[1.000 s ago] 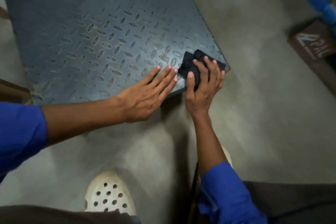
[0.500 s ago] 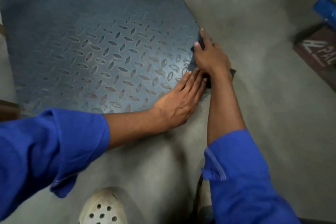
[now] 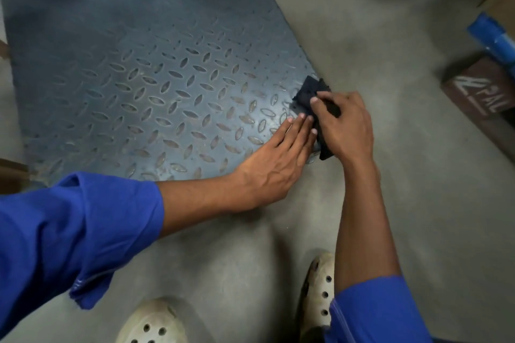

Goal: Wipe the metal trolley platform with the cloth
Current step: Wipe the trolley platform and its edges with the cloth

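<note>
Grey concrete floor (image 3: 362, 36) surrounds the metal trolley platform (image 3: 139, 78), whose tread plate looks dull toward the far rail. My right hand (image 3: 345, 125) has its grip clamped on the dark cloth (image 3: 309, 93) at the near right corner. My left hand (image 3: 278, 159) lies flat beside it, fingers straight, bracing on the plate. I judge only this corner is getting wiped; most of the plate seems left to do.

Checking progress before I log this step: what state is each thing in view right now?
cloth: crumpled, draped over the platform's right edge near the front corner.
trolley platform: level, tread plate scuffed.
right hand: fingers curled round the cloth, gripping it.
left hand: flat, fingers straight, pressing the platform beside the cloth.
white clogs: both soles down.
</note>
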`<state>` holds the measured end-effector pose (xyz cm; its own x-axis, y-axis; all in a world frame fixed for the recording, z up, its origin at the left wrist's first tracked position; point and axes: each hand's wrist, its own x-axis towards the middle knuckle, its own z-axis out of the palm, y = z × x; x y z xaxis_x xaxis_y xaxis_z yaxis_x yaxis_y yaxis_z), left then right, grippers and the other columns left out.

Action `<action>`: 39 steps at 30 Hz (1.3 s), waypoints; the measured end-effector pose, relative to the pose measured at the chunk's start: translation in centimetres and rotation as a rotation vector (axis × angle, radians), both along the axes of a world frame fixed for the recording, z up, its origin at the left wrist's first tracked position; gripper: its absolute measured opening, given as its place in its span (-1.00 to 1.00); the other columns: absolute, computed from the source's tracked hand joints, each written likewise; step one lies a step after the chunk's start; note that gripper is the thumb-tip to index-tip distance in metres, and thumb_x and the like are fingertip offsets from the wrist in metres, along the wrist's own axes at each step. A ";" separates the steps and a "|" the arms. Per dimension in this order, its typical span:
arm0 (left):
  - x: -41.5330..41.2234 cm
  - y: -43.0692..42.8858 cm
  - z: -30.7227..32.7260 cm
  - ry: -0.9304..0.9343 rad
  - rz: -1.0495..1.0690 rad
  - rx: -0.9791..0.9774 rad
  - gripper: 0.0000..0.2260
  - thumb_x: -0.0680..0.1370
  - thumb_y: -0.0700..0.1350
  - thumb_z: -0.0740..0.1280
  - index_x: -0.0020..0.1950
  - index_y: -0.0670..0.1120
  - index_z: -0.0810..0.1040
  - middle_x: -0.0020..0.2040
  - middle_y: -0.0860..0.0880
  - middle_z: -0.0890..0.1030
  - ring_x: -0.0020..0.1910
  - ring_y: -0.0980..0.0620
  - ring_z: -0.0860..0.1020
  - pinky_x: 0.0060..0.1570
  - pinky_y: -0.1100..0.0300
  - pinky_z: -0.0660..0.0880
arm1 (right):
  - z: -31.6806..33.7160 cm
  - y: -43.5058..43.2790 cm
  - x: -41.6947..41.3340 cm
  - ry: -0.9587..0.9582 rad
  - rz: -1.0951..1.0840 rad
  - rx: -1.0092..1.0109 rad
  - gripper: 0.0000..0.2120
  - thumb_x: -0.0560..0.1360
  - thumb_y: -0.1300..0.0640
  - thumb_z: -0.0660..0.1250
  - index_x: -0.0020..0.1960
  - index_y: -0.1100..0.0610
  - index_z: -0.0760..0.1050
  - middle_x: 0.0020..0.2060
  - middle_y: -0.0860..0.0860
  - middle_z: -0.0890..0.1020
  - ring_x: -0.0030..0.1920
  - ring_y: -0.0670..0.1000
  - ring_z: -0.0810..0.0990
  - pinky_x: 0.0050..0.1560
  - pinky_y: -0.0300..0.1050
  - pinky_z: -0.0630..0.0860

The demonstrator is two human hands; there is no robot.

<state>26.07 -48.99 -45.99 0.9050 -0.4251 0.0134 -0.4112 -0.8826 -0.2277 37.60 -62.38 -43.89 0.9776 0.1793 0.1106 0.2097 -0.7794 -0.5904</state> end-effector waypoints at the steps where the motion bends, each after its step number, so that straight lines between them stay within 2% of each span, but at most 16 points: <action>1: -0.1 0.0 0.0 0.006 -0.006 0.002 -0.30 0.51 -0.16 -0.40 0.62 -0.44 -0.15 0.61 -0.52 -0.08 0.64 -0.47 -0.10 0.61 -0.28 0.00 | -0.4 -0.5 -0.8 0.009 0.008 0.005 -0.62 0.59 -0.24 0.31 0.36 -0.19 0.57 0.29 -0.07 0.50 0.25 -0.09 0.54 0.18 -0.18 0.41; 3: -0.1 0.1 0.1 0.010 -0.014 -0.011 -0.28 0.49 -0.17 -0.41 0.63 -0.43 -0.14 0.62 -0.50 -0.09 0.64 -0.45 -0.11 0.62 -0.26 -0.01 | -1.3 -0.7 -1.7 0.016 -0.005 -0.010 -0.57 0.63 -0.25 0.26 0.49 -0.30 0.43 0.37 -0.08 0.47 0.33 -0.08 0.51 0.23 -0.19 0.38; 5: 0.0 0.3 -0.2 0.017 -0.004 -0.065 -0.31 0.51 -0.18 -0.32 0.64 -0.40 -0.15 0.64 -0.46 -0.11 0.66 -0.40 -0.13 0.63 -0.23 -0.05 | -1.2 -0.1 -1.0 0.049 -0.009 -0.046 -0.57 0.66 -0.23 0.20 0.53 -0.35 0.34 0.37 -0.06 0.51 0.37 0.00 0.51 0.25 -0.15 0.36; 8: 0.8 0.9 -0.7 0.075 0.082 -0.247 -0.33 0.67 0.03 -0.09 0.68 -0.32 -0.12 0.69 -0.34 -0.11 0.69 -0.24 -0.16 0.65 -0.14 -0.10 | -0.2 1.6 2.1 0.169 0.009 -0.126 -0.56 0.68 -0.18 0.14 0.55 -0.41 0.25 0.48 -0.04 0.49 0.46 0.11 0.45 0.38 -0.05 0.36; 11: 2.3 1.2 -0.6 0.104 0.211 -0.373 -0.20 0.67 0.31 -0.12 0.70 -0.26 -0.09 0.71 -0.25 -0.08 0.70 -0.15 -0.18 0.65 -0.10 -0.11 | 0.3 4.7 5.6 0.204 0.070 -0.190 -0.53 0.70 -0.13 0.09 0.60 -0.35 0.18 0.54 0.04 0.43 0.50 0.19 0.41 0.45 0.00 0.34; 14: 3.9 1.1 -0.4 0.119 0.268 -0.377 -0.08 0.58 0.39 -0.13 0.69 -0.27 -0.12 0.70 -0.27 -0.10 0.70 -0.15 -0.19 0.66 -0.09 -0.15 | 0.7 8.6 9.0 0.222 0.138 -0.172 -0.50 0.72 -0.13 0.05 0.64 -0.27 0.12 0.57 0.09 0.38 0.53 0.20 0.38 0.48 0.03 0.30; 17: 4.9 1.2 -0.2 0.133 0.311 -0.395 -0.02 0.53 0.44 -0.18 0.69 -0.28 -0.13 0.70 -0.27 -0.12 0.70 -0.15 -0.21 0.66 -0.09 -0.16 | 1.1 9.0 9.5 0.254 0.152 -0.145 -0.48 0.71 -0.21 0.04 0.65 -0.20 0.13 0.58 0.06 0.37 0.54 0.17 0.37 0.49 0.03 0.29; 18: 5.2 1.4 -0.2 0.123 0.337 -0.394 -0.03 0.56 0.45 -0.19 0.69 -0.28 -0.13 0.70 -0.27 -0.13 0.70 -0.15 -0.21 0.65 -0.09 -0.16 | 1.0 8.3 8.7 0.268 0.110 -0.132 -0.47 0.70 -0.23 0.05 0.63 -0.12 0.19 0.55 0.09 0.41 0.50 0.20 0.41 0.44 0.03 0.33; 20: 5.9 1.9 -0.3 0.103 0.416 -0.392 -0.09 0.61 0.42 -0.19 0.69 -0.27 -0.16 0.70 -0.26 -0.17 0.69 -0.16 -0.23 0.65 -0.10 -0.17 | 0.6 6.1 5.9 0.288 -0.028 -0.124 -0.48 0.68 -0.26 0.07 0.47 0.07 0.30 0.41 0.23 0.53 0.38 0.29 0.50 0.28 0.08 0.40; 22: 6.7 2.5 -0.4 0.090 0.493 -0.384 -0.15 0.63 0.34 -0.20 0.69 -0.27 -0.19 0.70 -0.26 -0.20 0.69 -0.17 -0.25 0.65 -0.12 -0.19 | 0.3 4.6 3.6 0.268 -0.126 -0.170 -0.54 0.68 -0.23 0.06 0.30 0.14 0.30 0.32 0.27 0.57 0.30 0.33 0.54 0.18 0.12 0.40; 23: 7.2 2.9 -0.4 0.084 0.525 -0.384 -0.16 0.62 0.32 -0.22 0.69 -0.27 -0.20 0.69 -0.27 -0.21 0.69 -0.18 -0.25 0.65 -0.12 -0.19 | 0.1 4.6 3.5 0.252 -0.147 -0.190 -0.56 0.69 -0.21 0.04 0.28 0.15 0.31 0.31 0.27 0.58 0.29 0.34 0.54 0.18 0.13 0.41; 26: 8.7 4.6 -0.5 0.065 0.625 -0.398 -0.17 0.63 0.32 -0.21 0.69 -0.27 -0.19 0.70 -0.27 -0.20 0.69 -0.19 -0.23 0.65 -0.13 -0.19 | 0.5 7.6 6.4 0.262 -0.122 -0.233 -0.52 0.71 -0.17 -0.01 0.37 0.18 0.35 0.37 0.29 0.53 0.36 0.35 0.50 0.29 0.16 0.40; 29: 10.3 6.6 -0.3 0.039 0.702 -0.411 -0.15 0.65 0.36 -0.12 0.70 -0.25 -0.13 0.71 -0.24 -0.14 0.70 -0.17 -0.20 0.65 -0.13 -0.19 | 1.6 12.4 11.1 0.322 -0.028 -0.171 -0.48 0.72 -0.15 0.00 0.47 0.20 0.31 0.44 0.28 0.48 0.43 0.33 0.46 0.37 0.13 0.38; 32: 11.9 8.7 -0.2 0.024 0.723 -0.423 -0.20 0.68 0.32 -0.10 0.70 -0.22 -0.12 0.71 -0.21 -0.14 0.70 -0.13 -0.19 0.65 -0.12 -0.21 | 2.2 15.1 14.4 0.353 0.048 -0.137 -0.46 0.71 -0.16 0.02 0.50 0.21 0.30 0.46 0.27 0.46 0.45 0.30 0.45 0.37 0.06 0.37; 36: 13.9 12.1 -0.2 -0.024 0.799 -0.459 -0.36 0.72 0.17 -0.13 0.73 -0.13 -0.09 0.73 -0.14 -0.11 0.70 -0.09 -0.18 0.65 -0.13 -0.22 | 0.1 12.4 11.3 0.248 -0.024 -0.185 -0.46 0.69 -0.21 0.05 0.47 0.16 0.35 0.44 0.22 0.48 0.40 0.30 0.49 0.33 0.13 0.41; 39: 15.5 13.3 -0.2 -0.041 0.841 -0.458 -0.39 0.72 0.16 -0.14 0.73 -0.08 -0.08 0.73 -0.13 -0.11 0.70 -0.10 -0.18 0.64 -0.17 -0.24 | -1.0 12.2 10.4 0.160 -0.096 -0.263 -0.45 0.70 -0.22 0.00 0.44 0.17 0.35 0.44 0.20 0.47 0.38 0.30 0.50 0.31 0.17 0.40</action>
<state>41.53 -35.65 -46.22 0.9068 0.4179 0.0555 0.3982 -0.8923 0.2129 48.00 -50.20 -44.85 0.9927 0.0874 -0.0836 0.0486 -0.9212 -0.3859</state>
